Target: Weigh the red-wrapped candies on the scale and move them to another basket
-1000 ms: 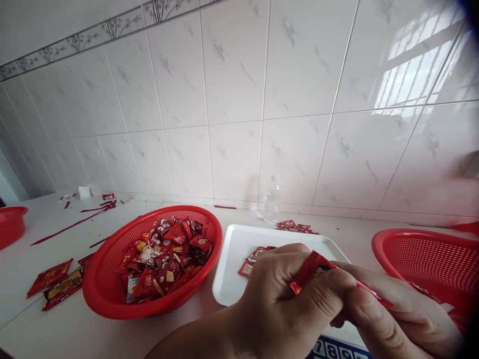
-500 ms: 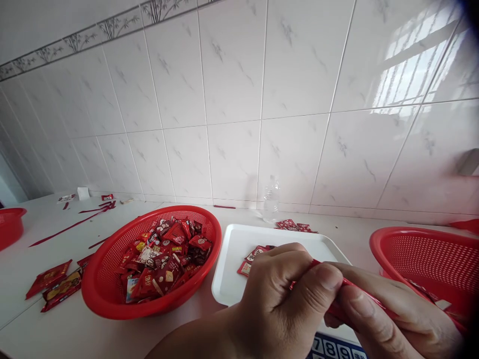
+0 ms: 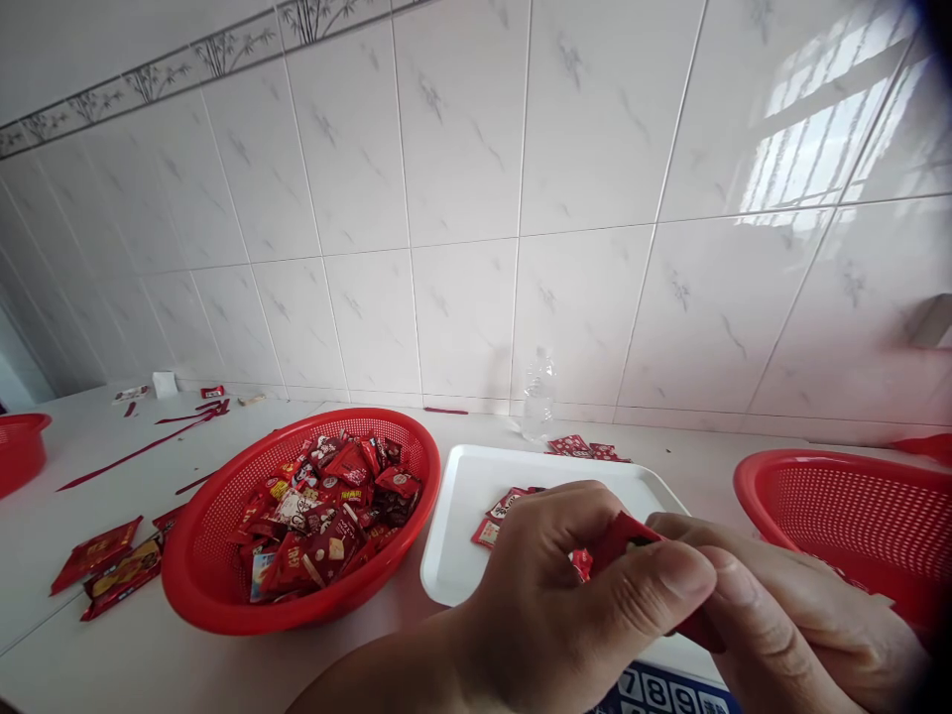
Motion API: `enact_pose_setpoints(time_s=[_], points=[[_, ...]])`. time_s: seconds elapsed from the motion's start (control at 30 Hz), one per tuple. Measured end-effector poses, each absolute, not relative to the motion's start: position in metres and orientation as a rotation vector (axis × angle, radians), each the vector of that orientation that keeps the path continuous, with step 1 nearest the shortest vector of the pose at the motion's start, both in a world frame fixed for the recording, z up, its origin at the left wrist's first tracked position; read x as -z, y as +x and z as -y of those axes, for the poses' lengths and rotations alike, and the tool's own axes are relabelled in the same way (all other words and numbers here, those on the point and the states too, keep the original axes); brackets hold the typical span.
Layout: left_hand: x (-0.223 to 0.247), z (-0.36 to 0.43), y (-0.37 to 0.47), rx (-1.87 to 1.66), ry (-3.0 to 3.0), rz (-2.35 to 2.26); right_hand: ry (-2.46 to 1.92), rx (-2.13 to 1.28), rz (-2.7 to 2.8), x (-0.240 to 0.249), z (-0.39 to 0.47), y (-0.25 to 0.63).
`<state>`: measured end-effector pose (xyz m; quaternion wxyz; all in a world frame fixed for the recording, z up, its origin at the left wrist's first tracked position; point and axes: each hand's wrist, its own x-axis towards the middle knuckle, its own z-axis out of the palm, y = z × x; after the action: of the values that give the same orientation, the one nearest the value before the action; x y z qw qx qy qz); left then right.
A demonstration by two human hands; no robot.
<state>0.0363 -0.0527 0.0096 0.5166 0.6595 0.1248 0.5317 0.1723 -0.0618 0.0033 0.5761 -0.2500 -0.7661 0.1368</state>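
My left hand [image 3: 580, 595] and my right hand [image 3: 807, 615] meet above a white tray [image 3: 453, 565]. Between their thumbs and fingers they pinch a red packet [image 3: 631, 534], whose print and most of its body are hidden. Small red-and-white snack packets [image 3: 495, 521] lie on the tray, partly behind my left hand. Below my hands shows part of a blue keypad [image 3: 661, 689] with white number keys. On the left stands a red perforated basket [image 3: 297, 620] holding many small wrapped snacks [image 3: 327, 526].
Another red basket [image 3: 840, 476] stands at the right, with a few packets low inside. A clear plastic bottle [image 3: 539, 397] is by the tiled wall, beside red patterned packets [image 3: 572, 446]. Larger red packets [image 3: 123, 575] and dark red ribbon strips [image 3: 141, 451] lie on the left.
The thumbs have shifted and come closer together over the red packet, and my left thumb reaches further right. More of the packet's upper edge shows now.
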Motion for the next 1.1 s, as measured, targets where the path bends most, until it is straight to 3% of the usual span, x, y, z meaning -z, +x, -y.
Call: enact_pose_setpoints(time_s=[0.63, 0.9, 1.1], points=[[-0.015, 0.054, 0.036, -1.599, 1.681, -0.414, -0.646, -0.247, 1.805, -0.011, 0.06, 0.17], [-0.017, 0.05, 0.03, -1.138, 1.517, -0.246, -0.716, -0.283, 1.771, -0.014, 0.061, 0.177], [-0.017, 0.047, 0.03, -1.058, 1.466, -0.174, -0.718, -0.286, 1.7, -0.003, 0.066, 0.182]])
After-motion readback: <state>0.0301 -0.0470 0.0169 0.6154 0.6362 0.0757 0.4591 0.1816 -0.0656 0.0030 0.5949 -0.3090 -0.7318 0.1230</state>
